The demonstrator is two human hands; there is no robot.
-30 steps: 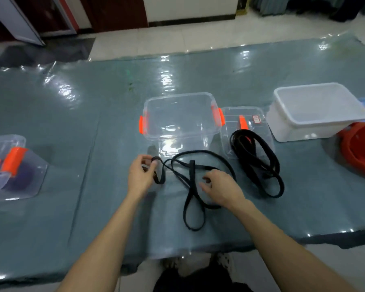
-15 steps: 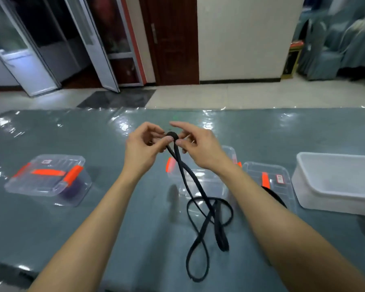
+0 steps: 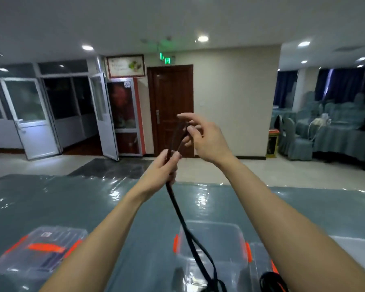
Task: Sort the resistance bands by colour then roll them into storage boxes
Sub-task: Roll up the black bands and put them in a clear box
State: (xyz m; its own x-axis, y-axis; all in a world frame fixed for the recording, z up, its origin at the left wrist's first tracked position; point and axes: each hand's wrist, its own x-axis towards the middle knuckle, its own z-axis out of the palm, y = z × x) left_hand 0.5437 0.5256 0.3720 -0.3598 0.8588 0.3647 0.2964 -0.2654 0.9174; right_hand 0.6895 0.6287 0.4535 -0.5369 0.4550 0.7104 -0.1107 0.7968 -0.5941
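Note:
A long black resistance band [image 3: 178,209] hangs from both raised hands down toward the table. My left hand [image 3: 162,171] grips it in a fist, thumb on top. Higher up, my right hand [image 3: 202,135] pinches the band's top end between thumb and fingers, index finger stretched out. Under the hanging band stands an open clear storage box [image 3: 230,234] with orange clips. A second black band [image 3: 269,281] lies at the bottom edge by my right forearm.
A closed clear box [image 3: 38,251] with orange clips and a dark band inside sits at the left on the grey-green table [image 3: 72,203]. A white tub's rim [image 3: 354,243] shows at the right. Beyond the table are open doors and covered chairs.
Both hands lifted the black band off the table to head height. The right hand rose above the left, stretching a short length between them. The camera tilted up.

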